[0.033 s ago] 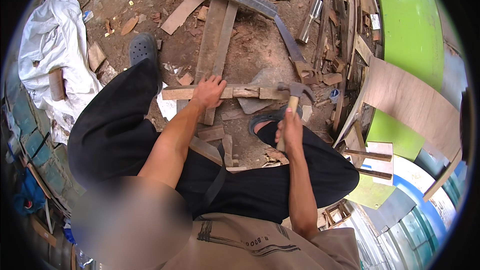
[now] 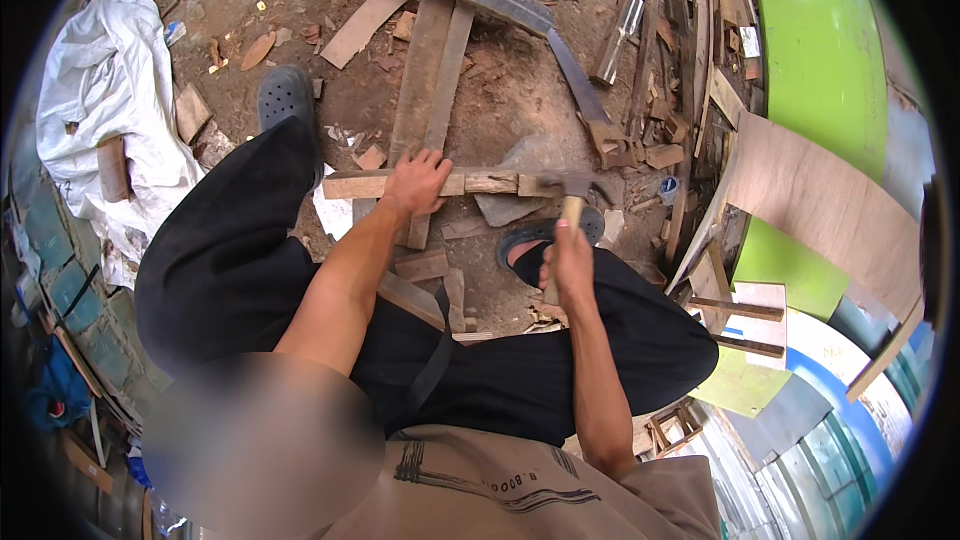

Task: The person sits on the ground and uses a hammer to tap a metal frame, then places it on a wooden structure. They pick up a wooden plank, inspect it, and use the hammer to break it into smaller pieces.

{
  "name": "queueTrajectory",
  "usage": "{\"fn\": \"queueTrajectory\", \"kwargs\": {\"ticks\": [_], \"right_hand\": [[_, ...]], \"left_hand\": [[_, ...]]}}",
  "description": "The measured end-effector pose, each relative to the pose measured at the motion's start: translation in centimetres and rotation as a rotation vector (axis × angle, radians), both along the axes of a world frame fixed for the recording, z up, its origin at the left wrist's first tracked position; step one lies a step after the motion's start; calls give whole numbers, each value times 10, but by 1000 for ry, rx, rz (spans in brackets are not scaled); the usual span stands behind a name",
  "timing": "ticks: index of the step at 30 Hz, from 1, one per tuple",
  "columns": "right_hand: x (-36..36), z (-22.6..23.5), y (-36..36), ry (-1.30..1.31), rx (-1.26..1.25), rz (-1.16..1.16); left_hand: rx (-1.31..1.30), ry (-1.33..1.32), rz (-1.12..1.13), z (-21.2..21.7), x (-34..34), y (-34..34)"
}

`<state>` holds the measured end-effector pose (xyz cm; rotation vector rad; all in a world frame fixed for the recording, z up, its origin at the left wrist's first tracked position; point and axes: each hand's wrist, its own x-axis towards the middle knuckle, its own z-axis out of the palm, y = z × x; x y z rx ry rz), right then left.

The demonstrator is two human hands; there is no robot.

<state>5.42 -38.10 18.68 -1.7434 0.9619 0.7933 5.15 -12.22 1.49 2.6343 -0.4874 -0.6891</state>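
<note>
My left hand (image 2: 418,182) is wrapped over a short wooden block (image 2: 355,185), pressing it down between my legs. The block lies crosswise, with a notch or joint line right of my fingers; its right part rests over a flat grey stone (image 2: 503,208). In my right hand (image 2: 570,262) is the wooden handle of a claw hammer (image 2: 572,210). The hammer's head is blurred by motion and sits at the block's right end. Whether it touches the wood I cannot tell.
Beyond the block lie long planks (image 2: 425,70) and a handsaw (image 2: 577,75). Wood scraps (image 2: 665,130) pile up along the right, by a curved plywood sheet (image 2: 820,195) and a green panel (image 2: 815,60). A white cloth (image 2: 105,70) lies at the left.
The hammer and my right hand have shifted slightly left, so the head now overlaps the block's right end more. My left hand and the block have stayed in place.
</note>
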Motion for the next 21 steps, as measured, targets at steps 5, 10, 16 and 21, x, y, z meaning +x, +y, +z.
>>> {"fn": "queueTrajectory", "kwargs": {"ticks": [5, 10, 16, 21], "right_hand": [[-11, -12, 0, 111, 156, -206], [-11, -18, 6, -87, 117, -315], [-11, -24, 6, 32, 221, -267], [-16, -28, 11, -175, 107, -365]], "left_hand": [[5, 16, 20, 2, 4, 0], [6, 3, 18, -2, 9, 1], [16, -11, 26, 0, 10, 0], [13, -12, 19, 0, 10, 0]]}}
